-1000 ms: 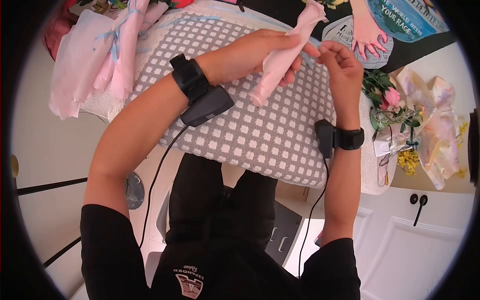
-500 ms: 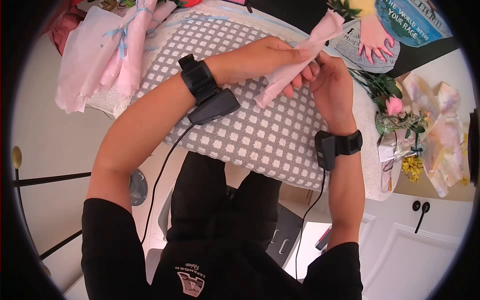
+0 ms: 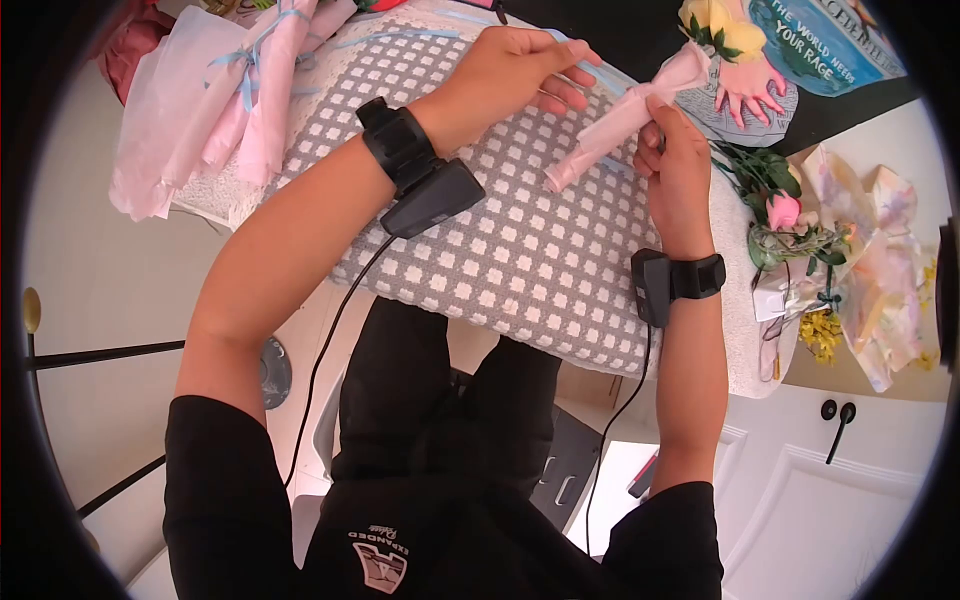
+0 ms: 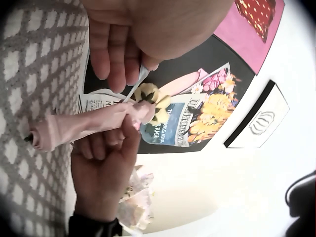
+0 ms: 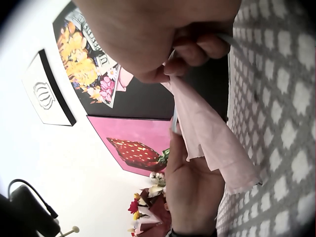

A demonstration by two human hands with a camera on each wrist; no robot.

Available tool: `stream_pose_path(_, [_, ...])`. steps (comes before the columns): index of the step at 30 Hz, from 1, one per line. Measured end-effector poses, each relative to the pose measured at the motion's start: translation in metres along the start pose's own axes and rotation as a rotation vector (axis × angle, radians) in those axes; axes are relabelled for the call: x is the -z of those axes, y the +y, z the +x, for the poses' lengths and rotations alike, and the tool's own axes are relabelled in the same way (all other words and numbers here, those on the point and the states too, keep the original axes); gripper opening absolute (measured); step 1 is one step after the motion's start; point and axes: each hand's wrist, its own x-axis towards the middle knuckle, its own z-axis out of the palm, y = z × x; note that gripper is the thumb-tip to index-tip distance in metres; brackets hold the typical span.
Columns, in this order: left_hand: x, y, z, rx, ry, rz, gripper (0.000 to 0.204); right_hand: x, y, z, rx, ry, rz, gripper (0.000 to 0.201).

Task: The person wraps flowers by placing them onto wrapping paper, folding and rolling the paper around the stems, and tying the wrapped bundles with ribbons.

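Note:
A yellow rose (image 3: 738, 38) stands out of a narrow roll of pink wrapping paper (image 3: 607, 133), slanted over the checked cushion. My right hand (image 3: 682, 170) pinches the wrapped rose at its gathered neck, thumb on the paper. A pale blue ribbon (image 4: 135, 90) runs taut from that neck to my left hand (image 4: 148, 29), which pinches it between thumb and forefinger. The left hand's other fingers hang loosely bent. In the right wrist view, a ribbon tail (image 5: 231, 42) comes out by the right hand's curled fingers, and the paper (image 5: 210, 131) flares toward its lower end.
Pink-wrapped bundles (image 3: 228, 110) with blue ribbon lie at the left. On the right are a pink rose (image 3: 783, 210) with greenery and crumpled floral wrap (image 3: 880, 270). The grey-and-white cushion (image 3: 480, 270) lies under the hands; a painted board (image 3: 820, 45) stands behind.
The left hand has let go of the paper roll and moved up and left, drawing the ribbon out. The right hand now pinches the neck; the roll has shifted right, its neck gathered in.

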Motion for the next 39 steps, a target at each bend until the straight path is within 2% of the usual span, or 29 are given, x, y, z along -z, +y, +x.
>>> stream_pose_path(1, [0.0, 0.003, 0.001, -0.007, -0.003, 0.0, 0.038, 0.002, -0.003, 0.002, 0.015, 0.063, -0.051, 0.021])
stream_pose_path(7, [-0.004, 0.006, -0.003, -0.014, -0.102, -0.024, 0.038, 0.005, -0.009, -0.001, 0.029, 0.03, -0.165, 0.019])
stream_pose_path(11, [-0.002, 0.012, 0.001, -0.016, -0.089, -0.098, 0.036, 0.001, -0.021, -0.005, -0.029, 0.05, -0.03, 0.022])
stream_pose_path(13, [-0.001, 0.01, 0.0, 0.004, -0.072, -0.137, 0.035, 0.001, -0.018, -0.006, -0.057, -0.016, -0.176, 0.026])
stream_pose_path(14, [0.0, 0.008, 0.0, -0.044, -0.067, -0.087, 0.033, -0.002, -0.013, -0.008, -0.065, -0.017, -0.176, 0.026])
stream_pose_path(16, [-0.003, 0.006, 0.001, -0.094, -0.068, -0.039, 0.031, -0.006, -0.004, -0.009, 0.032, -0.147, -0.489, 0.032])
stream_pose_path(18, [-0.004, 0.006, 0.0, -0.125, -0.121, 0.184, 0.028, -0.003, 0.002, -0.006, 0.051, -0.196, -0.594, 0.034])
stream_pose_path(19, [-0.004, 0.001, 0.002, -0.127, -0.12, 0.187, 0.028, -0.004, 0.004, -0.004, 0.064, -0.252, -0.696, 0.036])
stream_pose_path(21, [-0.006, -0.009, 0.002, -0.218, -0.19, 0.231, 0.026, -0.004, 0.008, -0.005, 0.073, -0.252, -0.685, 0.033])
stream_pose_path(23, [-0.008, -0.013, -0.001, -0.188, -0.199, 0.225, 0.026, -0.003, 0.011, -0.006, 0.172, -0.21, -0.729, 0.027])
stream_pose_path(25, [-0.009, -0.009, -0.001, -0.135, -0.202, 0.391, 0.026, -0.006, 0.012, -0.008, 0.183, -0.226, -0.694, 0.026])
stream_pose_path(27, [-0.011, -0.008, 0.0, -0.139, -0.232, 0.382, 0.025, -0.008, 0.011, -0.009, 0.201, -0.243, -0.656, 0.025])
stream_pose_path(30, [-0.012, -0.01, -0.005, -0.154, -0.216, 0.371, 0.024, -0.011, 0.007, -0.013, 0.174, -0.259, -0.574, 0.023])
stream_pose_path(32, [-0.011, 0.0, -0.006, -0.042, -0.193, 0.317, 0.02, -0.011, -0.008, -0.016, 0.147, -0.29, -0.633, 0.022])
stream_pose_path(36, [-0.009, -0.003, -0.004, -0.076, -0.202, 0.349, 0.018, 0.001, -0.015, -0.008, 0.043, -0.33, -0.743, 0.022])
stream_pose_path(38, [-0.01, -0.011, -0.006, -0.114, -0.183, 0.36, 0.018, 0.006, -0.014, -0.007, 0.186, -0.431, -0.621, 0.022])
stream_pose_path(39, [-0.01, -0.012, -0.008, -0.108, -0.181, 0.355, 0.018, 0.006, -0.016, -0.01, 0.179, -0.434, -0.622, 0.022])
